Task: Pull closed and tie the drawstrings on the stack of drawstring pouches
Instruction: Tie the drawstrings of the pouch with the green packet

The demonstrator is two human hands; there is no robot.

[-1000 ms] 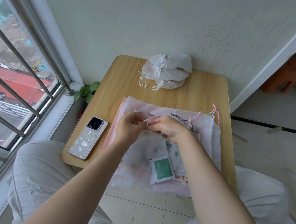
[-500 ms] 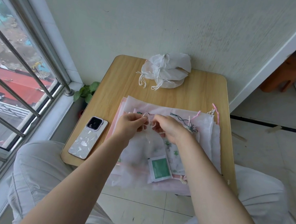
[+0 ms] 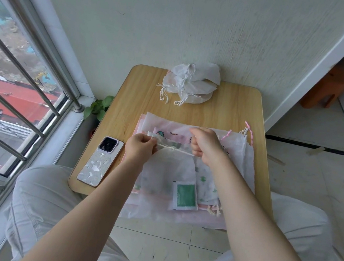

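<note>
At frame centre, the left hand [image 3: 140,148] and right hand [image 3: 206,144] each pinch the thin white drawstring [image 3: 180,151], stretched taut across the sheer white fabric pouch [image 3: 169,169].

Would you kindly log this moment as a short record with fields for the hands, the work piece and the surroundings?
left hand: pinches the mouth of the top pouch
right hand: grip curled on the white drawstring, drawn taut between the hands
flat stack: sheer pouches beneath, untied
finished pile: tied white pouches at the table's far edge
table: wooden
phone: left of the stack
green sachet: on the stack's near part
</note>
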